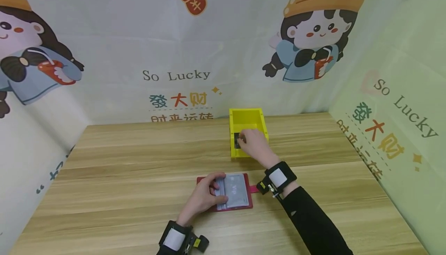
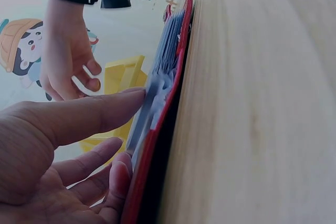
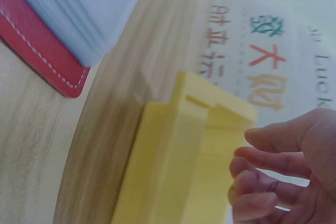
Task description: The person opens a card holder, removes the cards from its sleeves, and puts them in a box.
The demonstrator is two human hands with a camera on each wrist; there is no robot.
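Observation:
A red card holder (image 1: 250, 204) lies spread on the table, its clear plastic sleeves showing, the top one marked "Vip". My left hand (image 1: 205, 193) holds the sleeves at their left side; in the left wrist view the thumb and fingers (image 2: 100, 114) are at the sleeves' edge. Over the front of a yellow box (image 1: 246, 112) hovers my right hand (image 1: 256, 144). A small dark piece (image 1: 237, 141) shows inside the box beside its fingertips. In the right wrist view the right hand (image 3: 283, 171) has loosely bent fingers with nothing visible between them.
The wooden table (image 1: 139, 158) meets a printed cloth backdrop (image 1: 115, 53) behind the box and at both sides. A pink strap (image 1: 254, 189) sticks out from the card holder's right edge, close to the right wrist camera (image 1: 263, 187).

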